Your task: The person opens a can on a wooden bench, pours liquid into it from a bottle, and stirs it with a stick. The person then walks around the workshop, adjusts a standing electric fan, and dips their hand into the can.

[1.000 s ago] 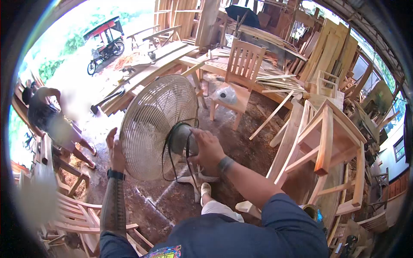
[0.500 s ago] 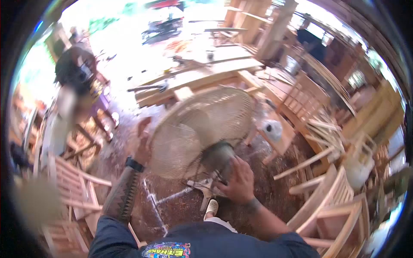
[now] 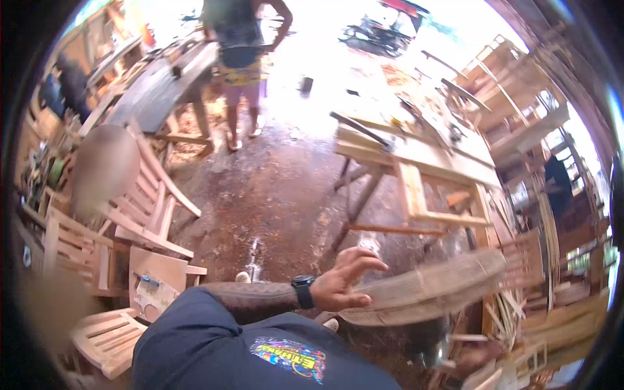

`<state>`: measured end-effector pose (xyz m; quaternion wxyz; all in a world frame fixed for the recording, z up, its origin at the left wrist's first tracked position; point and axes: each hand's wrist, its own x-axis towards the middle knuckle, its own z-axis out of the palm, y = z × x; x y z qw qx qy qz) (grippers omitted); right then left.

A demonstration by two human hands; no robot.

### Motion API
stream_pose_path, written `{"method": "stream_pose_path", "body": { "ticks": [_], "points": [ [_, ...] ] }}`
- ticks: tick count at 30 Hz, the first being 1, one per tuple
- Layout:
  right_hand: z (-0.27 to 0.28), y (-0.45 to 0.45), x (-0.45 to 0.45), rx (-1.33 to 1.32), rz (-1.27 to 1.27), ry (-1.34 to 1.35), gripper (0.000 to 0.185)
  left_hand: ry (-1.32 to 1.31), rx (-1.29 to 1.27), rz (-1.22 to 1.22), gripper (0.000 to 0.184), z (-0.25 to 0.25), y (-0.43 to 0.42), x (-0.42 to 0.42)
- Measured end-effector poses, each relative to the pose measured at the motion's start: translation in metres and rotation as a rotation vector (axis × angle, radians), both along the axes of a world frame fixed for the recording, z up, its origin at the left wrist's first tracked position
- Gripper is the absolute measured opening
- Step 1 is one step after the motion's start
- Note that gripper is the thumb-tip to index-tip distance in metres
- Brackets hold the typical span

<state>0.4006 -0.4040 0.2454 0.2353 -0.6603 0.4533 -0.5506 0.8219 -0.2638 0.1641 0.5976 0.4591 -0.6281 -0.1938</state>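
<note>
A large fan with a round wire cage is tilted at the lower right, its dark motor housing below the cage. My left hand, with a watch on the wrist, is at the near left edge of the cage. Its fingers are curved and spread, with the thumb apart; whether it touches the wire I cannot tell. My right hand is a blur low at the right, close to the motor housing, and its fingers cannot be made out.
Wooden chairs crowd the left side. A workbench with a wooden frame and tools stands ahead on the right. Another person stands beside a long table at the back left. Lumber is stacked at the right.
The view has swung left, so the fan now appears lower and further right, with its cage seen more edge-on. Both hands have stayed near the fan.
</note>
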Motion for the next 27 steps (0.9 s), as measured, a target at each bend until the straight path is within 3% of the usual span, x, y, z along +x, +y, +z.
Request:
{"method": "stream_pose_path", "body": {
  "ticks": [2, 3, 5, 7, 8, 12, 17, 27],
  "points": [
    [0.048, 0.004, 0.045, -0.345, -0.117, -0.168, 0.04, -0.135, -0.005, 0.016, 0.069, 0.005, 0.02, 0.062],
    [0.064, 0.011, 0.08, -0.565, 0.02, -0.081, 0.031, -0.184, 0.076, 0.042, 0.07, 0.001, 0.033, 0.093],
    [0.073, 0.025, 0.159, -0.348, 0.283, 0.101, 0.054, -0.178, 0.245, 0.028, 0.071, 0.004, 0.061, 0.148],
    [0.084, 0.016, 0.178, -0.711, 0.267, 0.736, 0.066, -0.175, 0.34, 0.021, 0.071, -0.009, 0.094, 0.192],
    [0.098, 0.024, 0.213, -0.714, 0.425, 0.84, 0.067, -0.178, 0.386, 0.018, 0.072, -0.013, 0.111, 0.214],
    [0.1, 0.04, 0.316, -0.521, 0.49, 0.946, 0.066, -0.326, 0.55, 0.19, 0.072, -0.029, 0.187, 0.266],
    [0.109, 0.034, 0.395, -0.421, 0.638, 1.023, 0.059, -0.213, 0.69, 0.288, 0.074, -0.063, 0.227, 0.292],
    [0.087, -0.049, 0.528, -0.248, 0.954, 1.072, 0.04, -0.287, 0.681, 0.306, 0.074, -0.038, 0.149, 0.394]
  ]
}}
